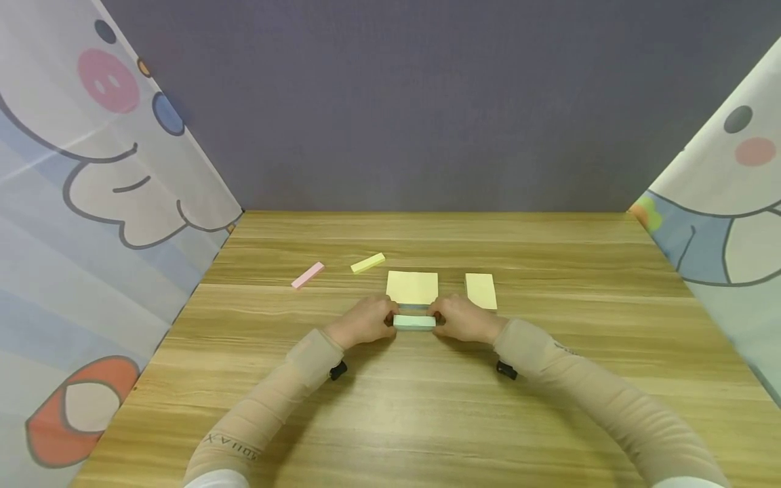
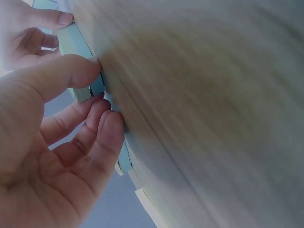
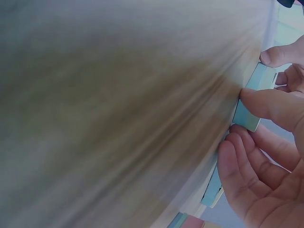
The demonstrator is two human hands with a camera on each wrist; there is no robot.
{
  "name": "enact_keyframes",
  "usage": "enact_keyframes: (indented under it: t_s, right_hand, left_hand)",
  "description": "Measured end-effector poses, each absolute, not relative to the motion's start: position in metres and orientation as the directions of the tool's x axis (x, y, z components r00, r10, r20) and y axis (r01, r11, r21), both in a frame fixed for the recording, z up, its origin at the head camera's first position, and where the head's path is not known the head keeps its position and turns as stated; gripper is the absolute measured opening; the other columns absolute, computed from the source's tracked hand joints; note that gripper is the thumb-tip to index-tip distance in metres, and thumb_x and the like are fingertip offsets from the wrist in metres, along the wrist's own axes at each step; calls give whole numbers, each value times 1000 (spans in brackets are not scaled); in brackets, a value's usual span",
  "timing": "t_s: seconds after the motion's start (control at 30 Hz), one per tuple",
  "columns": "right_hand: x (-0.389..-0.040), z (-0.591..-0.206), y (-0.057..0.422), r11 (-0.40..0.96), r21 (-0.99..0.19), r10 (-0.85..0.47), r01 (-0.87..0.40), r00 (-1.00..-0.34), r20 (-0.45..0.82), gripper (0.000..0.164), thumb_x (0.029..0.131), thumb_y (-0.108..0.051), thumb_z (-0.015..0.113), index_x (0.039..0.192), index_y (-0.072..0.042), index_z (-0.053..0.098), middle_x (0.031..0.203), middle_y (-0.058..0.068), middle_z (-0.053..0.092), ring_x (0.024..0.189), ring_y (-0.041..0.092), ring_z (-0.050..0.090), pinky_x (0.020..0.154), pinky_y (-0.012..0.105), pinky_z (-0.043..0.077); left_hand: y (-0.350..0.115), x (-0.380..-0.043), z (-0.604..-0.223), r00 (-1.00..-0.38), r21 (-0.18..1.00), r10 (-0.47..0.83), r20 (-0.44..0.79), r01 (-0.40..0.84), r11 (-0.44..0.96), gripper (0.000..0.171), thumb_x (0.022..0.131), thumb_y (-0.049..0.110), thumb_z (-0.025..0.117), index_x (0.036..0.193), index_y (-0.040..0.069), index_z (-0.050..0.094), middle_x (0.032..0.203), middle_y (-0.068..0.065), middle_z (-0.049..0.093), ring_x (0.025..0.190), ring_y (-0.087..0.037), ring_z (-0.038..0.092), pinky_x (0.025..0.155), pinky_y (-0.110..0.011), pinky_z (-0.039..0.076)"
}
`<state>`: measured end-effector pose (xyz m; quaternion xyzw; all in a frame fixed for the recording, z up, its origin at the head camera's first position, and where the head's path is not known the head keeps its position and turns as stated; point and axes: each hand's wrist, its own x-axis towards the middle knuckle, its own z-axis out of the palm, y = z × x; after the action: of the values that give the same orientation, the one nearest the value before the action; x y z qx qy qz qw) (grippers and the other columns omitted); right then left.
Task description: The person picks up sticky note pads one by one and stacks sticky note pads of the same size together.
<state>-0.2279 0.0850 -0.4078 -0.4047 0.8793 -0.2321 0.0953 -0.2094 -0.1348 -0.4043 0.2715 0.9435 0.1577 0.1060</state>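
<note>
A small block of pale green and blue sticky notes [image 1: 414, 323] is held between my two hands, close to the tabletop. My left hand [image 1: 365, 320] pinches its left end with thumb and fingers. At the opposite end, my right hand [image 1: 464, 318] pinches it the same way. In the left wrist view the left thumb lies along the near side of the sticky-note block [image 2: 76, 40], and in the right wrist view the right thumb does likewise on the block [image 3: 251, 107]. Just behind is a larger yellow sticky-note pad [image 1: 412, 287] with a blue layer at its front edge.
Right of the larger pad lies another yellow sticky-note pad [image 1: 481, 291]. A narrow yellow strip pad [image 1: 368, 263] and a narrow pink strip pad [image 1: 308, 275] lie to the back left. A grey panel [image 1: 427, 108] rises behind the wooden table [image 1: 415, 420], with printed curtains on both sides.
</note>
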Motion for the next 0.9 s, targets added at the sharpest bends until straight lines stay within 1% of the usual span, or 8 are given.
enact_keyframes:
  t_s: [0.23,0.53,0.9]
  right_hand:
    - [-230,-409,85,586,-497,-737,-640,-676,3,16,75,-7,73,89,-2,68,77,1,63,67,6,53,59,17,46]
    - [-231,-411,85,611,-507,-707,-607,-707,-5,15,75,-8,72,88,-2,68,76,1,62,64,6,51,57,17,45]
    - [-232,-411,84,604,-508,-712,-614,-702,2,12,75,-7,71,86,-2,68,75,0,60,65,7,50,57,17,44]
  left_hand:
    - [-135,-211,-405,-831,345,547,-99,487,802,12,78,9,69,89,5,67,74,3,51,65,-9,43,57,-19,39]
    - [-133,-211,-403,-838,326,535,-110,478,816,13,79,11,69,90,5,66,75,3,50,66,-10,43,59,-21,39]
    - [-134,-213,-406,-837,330,538,-103,481,812,8,79,10,68,85,7,65,73,3,48,64,-9,41,56,-19,37]
